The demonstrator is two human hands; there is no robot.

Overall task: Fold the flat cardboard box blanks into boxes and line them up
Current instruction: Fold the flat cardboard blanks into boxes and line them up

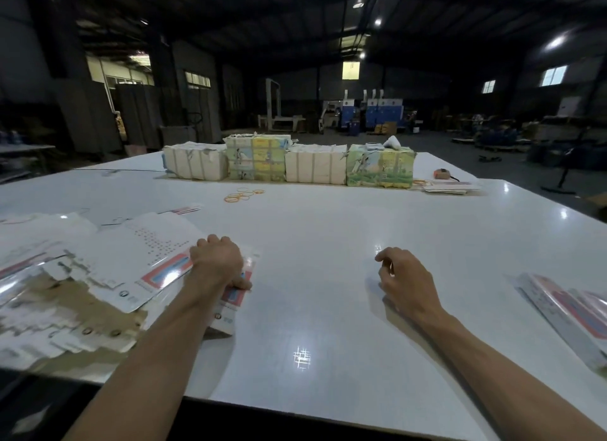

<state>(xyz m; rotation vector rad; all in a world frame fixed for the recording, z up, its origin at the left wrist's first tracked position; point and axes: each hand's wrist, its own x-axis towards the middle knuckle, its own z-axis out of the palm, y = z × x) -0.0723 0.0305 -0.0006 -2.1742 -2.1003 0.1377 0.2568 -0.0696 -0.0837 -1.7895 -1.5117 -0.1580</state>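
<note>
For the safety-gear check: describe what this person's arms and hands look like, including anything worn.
Both arms are bare as far as the picture shows: the left forearm and right forearm have no sleeves. The left hand and right hand wear no gloves. No watch, bracelet or ring is visible, though the fingers are partly hidden.

We're in a big, dim warehouse hall. A dark roof [295,14] spans the top of the frame, dotted with bright lamps [555,42]. Small windows [554,75] glow at upper right, blue machines [374,110] stand at far centre, and a glossy white table [328,237] fills the foreground, mirroring the lights.
</note>
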